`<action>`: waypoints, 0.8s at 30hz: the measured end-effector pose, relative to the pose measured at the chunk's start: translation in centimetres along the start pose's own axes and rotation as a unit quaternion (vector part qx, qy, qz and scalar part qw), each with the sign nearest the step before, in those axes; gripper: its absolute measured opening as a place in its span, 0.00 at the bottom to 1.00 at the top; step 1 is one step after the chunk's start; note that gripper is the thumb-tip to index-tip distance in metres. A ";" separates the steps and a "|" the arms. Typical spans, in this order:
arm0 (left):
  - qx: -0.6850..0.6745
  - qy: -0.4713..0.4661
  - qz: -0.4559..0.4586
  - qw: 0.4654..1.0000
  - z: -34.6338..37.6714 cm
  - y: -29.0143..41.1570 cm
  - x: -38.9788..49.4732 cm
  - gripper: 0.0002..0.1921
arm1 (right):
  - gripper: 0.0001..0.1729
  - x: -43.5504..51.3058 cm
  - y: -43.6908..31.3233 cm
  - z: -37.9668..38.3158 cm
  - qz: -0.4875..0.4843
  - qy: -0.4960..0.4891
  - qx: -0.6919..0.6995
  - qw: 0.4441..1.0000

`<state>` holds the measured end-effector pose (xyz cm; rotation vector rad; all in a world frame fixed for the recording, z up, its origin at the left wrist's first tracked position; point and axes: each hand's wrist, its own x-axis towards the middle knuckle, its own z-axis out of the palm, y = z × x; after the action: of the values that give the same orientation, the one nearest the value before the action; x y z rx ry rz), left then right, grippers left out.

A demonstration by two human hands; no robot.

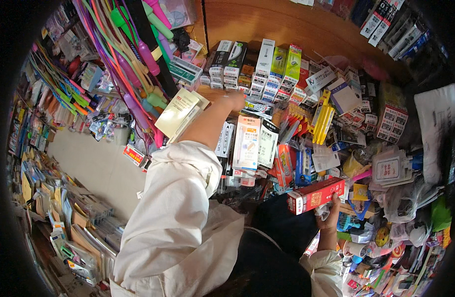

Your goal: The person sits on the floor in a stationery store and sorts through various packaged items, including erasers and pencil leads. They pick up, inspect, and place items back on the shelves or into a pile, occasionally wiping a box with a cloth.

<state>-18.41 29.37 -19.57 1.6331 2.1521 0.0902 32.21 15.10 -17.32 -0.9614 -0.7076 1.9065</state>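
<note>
My left hand [235, 101] reaches out across the display, by the front of a row of upright pen boxes [231, 61] and beside a black packet [258, 108] with coloured lettering. Its fingers are mostly turned away, so whether they hold anything does not show. My right hand [328, 215] is shut on a long red and white M&G carton [315, 195], held level low on the right, with some clear plastic under it. Between my arms lie a pale pen package [246, 143] and a white and black box [268, 144]. A cream box [182, 113] sits beside my left forearm.
Skipping ropes [129, 67] with coloured handles hang at upper left. Yellow packs [321, 120] and more small boxes crowd the right, near a clear plastic case [392, 167]. A wooden panel [287, 24] stands behind the boxes. Stacked notebooks [71, 215] line the lower left.
</note>
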 end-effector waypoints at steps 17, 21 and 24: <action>-0.615 0.143 -0.269 0.727 -1.5 3.6 3.1 0.06 | 0.25 0.2 -0.1 -0.1 0.011 0.020 -0.028 0.999; -0.754 0.213 -0.268 0.561 -1.9 6.1 3.4 0.11 | 0.25 0.3 -0.1 -0.3 0.006 0.027 -0.061 0.998; -0.784 0.239 -0.273 0.504 -2.5 6.8 3.4 0.15 | 0.24 0.2 -0.1 -0.5 0.003 0.015 -0.050 0.999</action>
<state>-13.94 35.14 -16.20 -0.2364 1.4670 1.7931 32.60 15.35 -17.62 -1.0539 -0.7885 1.8732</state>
